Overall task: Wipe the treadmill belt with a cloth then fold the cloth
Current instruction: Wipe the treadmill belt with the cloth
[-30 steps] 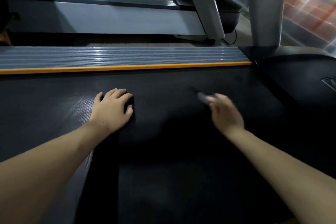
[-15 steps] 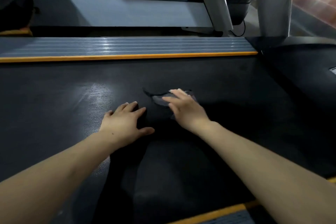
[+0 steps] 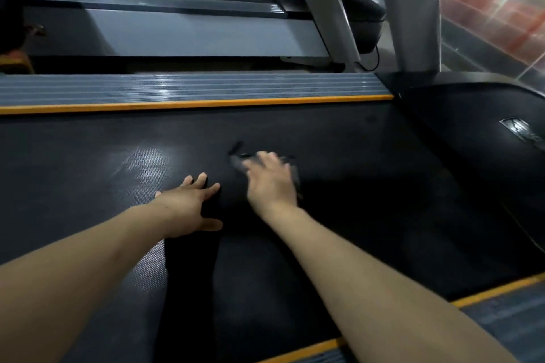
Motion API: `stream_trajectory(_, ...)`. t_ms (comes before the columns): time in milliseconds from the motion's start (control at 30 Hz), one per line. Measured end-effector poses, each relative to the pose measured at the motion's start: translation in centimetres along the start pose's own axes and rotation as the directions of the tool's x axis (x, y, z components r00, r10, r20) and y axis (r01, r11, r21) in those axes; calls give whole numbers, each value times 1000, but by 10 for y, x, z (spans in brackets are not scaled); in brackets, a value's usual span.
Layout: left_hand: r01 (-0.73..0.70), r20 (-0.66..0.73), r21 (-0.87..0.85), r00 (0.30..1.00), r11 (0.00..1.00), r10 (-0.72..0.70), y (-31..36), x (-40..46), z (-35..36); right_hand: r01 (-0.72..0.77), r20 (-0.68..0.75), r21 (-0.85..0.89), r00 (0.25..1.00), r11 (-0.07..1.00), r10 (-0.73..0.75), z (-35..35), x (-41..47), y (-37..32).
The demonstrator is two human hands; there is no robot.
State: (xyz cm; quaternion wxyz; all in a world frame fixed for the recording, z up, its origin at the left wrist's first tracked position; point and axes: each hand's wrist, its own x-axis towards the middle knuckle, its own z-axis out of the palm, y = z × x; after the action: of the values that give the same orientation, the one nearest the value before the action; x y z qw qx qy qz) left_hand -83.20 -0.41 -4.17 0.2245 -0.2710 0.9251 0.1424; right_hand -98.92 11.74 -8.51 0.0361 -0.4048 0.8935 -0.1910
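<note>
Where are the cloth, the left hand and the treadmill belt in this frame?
cloth point(image 3: 237, 161), head view: grey edge showing beyond the right fingertips, blurred.
left hand point(image 3: 190, 205), head view: back of the hand, lying flat on the belt.
treadmill belt point(image 3: 88, 174), head view: bare textured surface left of the hands.

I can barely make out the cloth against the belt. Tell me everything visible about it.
The cloth is small, dark grey and crumpled, blurred by motion. It lies on the black textured belt, mostly hidden under the right hand, whose fingers press on it. Only its far edge and a dark corner show beyond the fingertips. The left hand is apart from it.
</note>
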Motion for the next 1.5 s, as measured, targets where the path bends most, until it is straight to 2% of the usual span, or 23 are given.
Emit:
stream_trajectory(67, 13, 0, 31, 1000, 999, -13, 1, 6, 3, 139, 82, 40, 986, 990, -142, 1, -1, -9)
stream_trajectory(133, 23, 6, 21, 1000, 1000, -23, -1, 10, 6, 251, 117, 53, 960, 967, -255, -12, 0, 17)
stream_trajectory(200, 20, -6, -6, 1000, 1000, -20, -4, 10, 8, 287, 77, -53, 956, 956, -283, -25, -5, 63)
stream_trajectory(233, 18, -12, -12, 1000, 1000, -18, -4, 9, 9, 210, -2, -93, 977, 973, -211, -33, -5, 88)
stream_trajectory(300, 28, -10, -23, 1000, 999, -28, 0, 5, 9, -55, -181, -45, 982, 997, 46, -50, -3, 130)
stream_trajectory(367, 39, -3, -28, 999, 999, -39, 4, 3, 7, -315, -199, 14, 929, 949, 311, -55, -1, 141)
stream_trajectory(433, 43, 1, -34, 999, 999, -43, 5, 3, 5, -456, -212, 38, 866, 889, 453, -52, 3, 122)
stream_trajectory(500, 46, -1, -42, 999, 998, -46, 4, 4, 5, -498, -219, 3, 846, 867, 486, -41, 4, 88)
stream_trajectory(567, 52, -1, -53, 999, 997, -52, 4, 4, 5, -377, -204, -54, 911, 925, 359, -24, 2, 47)
stream_trajectory(667, 55, 4, -59, 999, 997, -55, 6, 1, 5, -26, -62, -29, 998, 999, 24, 2, -9, 2)
stream_trajectory(733, 51, 8, -63, 999, 997, -50, 6, 1, 5, 149, 60, 10, 987, 989, -150, -1, -15, 3)
stream_trajectory(833, 51, 9, -77, 999, 996, -51, 4, -1, 5, 261, 68, 26, 963, 965, -262, -27, -20, 53)
stream_trajectory(900, 42, 3, -79, 999, 996, -42, 3, -1, 7, 192, -44, -21, 980, 981, -193, -43, -21, 100)
stream_trajectory(967, 37, -7, -84, 999, 996, -38, 2, 1, 8, -2, -168, -53, 986, 999, -7, -59, -17, 145)
stream_trajectory(1067, 46, -7, -82, 999, 996, -47, 3, 2, 7, -377, -208, -39, 909, 925, 362, -71, -11, 169)
stream_trajectory(1133, 51, -3, -79, 999, 996, -52, 3, 3, 7, -469, -218, -48, 867, 882, 448, -63, -9, 148)
stream_trajectory(1200, 54, -2, -76, 999, 996, -55, 4, 4, 7, -424, -229, -90, 890, 901, 395, -49, -14, 105)
stream_trajectory(1267, 63, 7, -73, 998, 995, -63, 5, 3, 7, -269, -202, -111, 949, 957, 243, -28, -24, 54)
stream_trajectory(1367, 73, 10, -69, 997, 995, -73, 6, 2, 7, 20, -20, -3, 1000, 1000, -20, -4, -46, 2)
stream_trajectory(1433, 71, 5, -72, 997, 995, -71, 4, 1, 8, 144, 46, 78, 988, 986, -148, -13, -48, 15)
stream_trajectory(1500, 58, -14, -77, 998, 995, -60, 1, 2, 11, 225, -2, 61, 974, 972, -226, -27, -53, 56)
